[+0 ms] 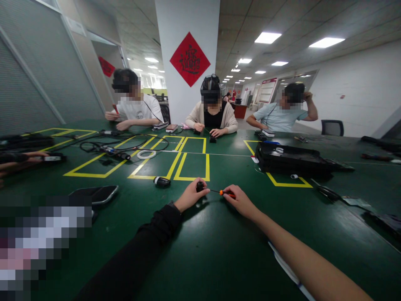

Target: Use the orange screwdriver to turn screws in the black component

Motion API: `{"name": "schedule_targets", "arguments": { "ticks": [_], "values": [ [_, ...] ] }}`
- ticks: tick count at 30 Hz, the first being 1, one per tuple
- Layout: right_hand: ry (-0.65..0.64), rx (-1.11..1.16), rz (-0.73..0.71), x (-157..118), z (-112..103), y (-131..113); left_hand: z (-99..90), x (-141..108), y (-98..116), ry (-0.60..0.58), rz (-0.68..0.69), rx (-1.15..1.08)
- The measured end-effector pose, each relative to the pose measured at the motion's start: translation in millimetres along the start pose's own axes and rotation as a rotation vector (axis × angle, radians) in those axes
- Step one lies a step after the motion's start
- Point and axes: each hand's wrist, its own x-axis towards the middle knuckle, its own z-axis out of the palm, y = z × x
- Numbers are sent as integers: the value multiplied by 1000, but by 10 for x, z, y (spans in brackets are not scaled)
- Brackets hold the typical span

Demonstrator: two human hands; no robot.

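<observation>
My left hand (191, 195) is closed round a small black part (199, 187), just above the green table (200, 251). My right hand (239, 200) grips the orange and black handle of a screwdriver (222, 192). Its thin shaft points left, and the tip reaches the black part or the fingertips of my left hand; the exact contact is too small to tell. Left of my left hand, a black cylindrical object with a white band (162, 182) lies on the table.
Yellow tape rectangles (207, 167) mark the table. Black cables (115, 150) and a white ring (146, 154) lie left; a black tray (291, 159) stands right. Three people sit opposite, and another person's hand (34, 158) shows at far left. A phone (94, 195) lies nearer.
</observation>
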Motion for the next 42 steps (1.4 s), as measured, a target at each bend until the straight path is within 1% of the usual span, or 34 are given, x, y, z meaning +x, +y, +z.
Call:
{"name": "schedule_targets", "arguments": {
  "ticks": [4, 11, 19, 23, 26, 31, 35, 42],
  "values": [
    [5, 16, 39, -13, 10, 5, -1, 0, 8, 0, 0, 6],
    [-23, 4, 2, -2, -24, -25, -8, -11, 32, 5, -14, 16],
    [-4, 48, 73, -16, -18, -46, -6, -8, 25, 3, -26, 15],
    [-13, 30, 31, -7, -32, -47, -13, -9, 38, 2, -17, 18],
    [-16, 67, 3, -18, -33, -43, -15, -9, 37, -1, -4, 15],
    [3, 72, 31, -17, -7, -15, 0, -5, 23, -24, -10, -16],
    [-17, 44, 40, -2, -7, -4, 11, 1, 1, -54, -21, -75],
    [-11, 139, 47, -14, -20, -3, 1, 2, -13, -27, 22, -37]
  ]
}}
